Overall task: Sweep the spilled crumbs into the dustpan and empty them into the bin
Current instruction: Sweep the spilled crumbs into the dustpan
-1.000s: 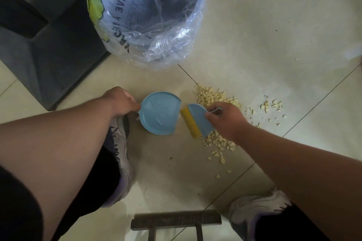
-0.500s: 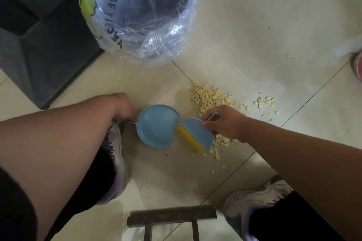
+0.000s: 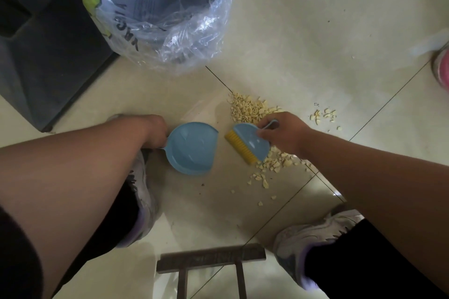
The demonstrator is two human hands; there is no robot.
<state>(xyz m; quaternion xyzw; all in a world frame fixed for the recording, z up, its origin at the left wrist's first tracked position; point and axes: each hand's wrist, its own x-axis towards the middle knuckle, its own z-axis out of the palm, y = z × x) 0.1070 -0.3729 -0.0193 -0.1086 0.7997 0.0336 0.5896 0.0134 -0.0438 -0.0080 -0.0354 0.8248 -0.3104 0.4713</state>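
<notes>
Pale yellow crumbs [image 3: 251, 109] lie in a heap on the tiled floor, with more scattered below [image 3: 277, 165] and a small patch to the right [image 3: 324, 116]. My left hand [image 3: 154, 132] grips the handle of a small blue dustpan [image 3: 193, 148] that rests on the floor with nothing in it, its mouth facing right. My right hand [image 3: 283, 132] holds a blue hand brush [image 3: 250, 141] with yellow bristles, just right of the pan, a small gap between them. The bin [image 3: 170, 7], lined with a clear plastic bag, stands behind the pan.
A dark grey block [image 3: 48, 56] stands at the left beside the bin. My two shoes [image 3: 141, 201] [image 3: 313, 233] are planted either side, and a dark wooden stool edge [image 3: 209, 257] lies between them at the bottom. A pink shoe [image 3: 443, 65] shows at the right edge.
The brush has drawn back to the right, away from the pan's mouth, opening a gap. The pan stays on the floor in my left hand.
</notes>
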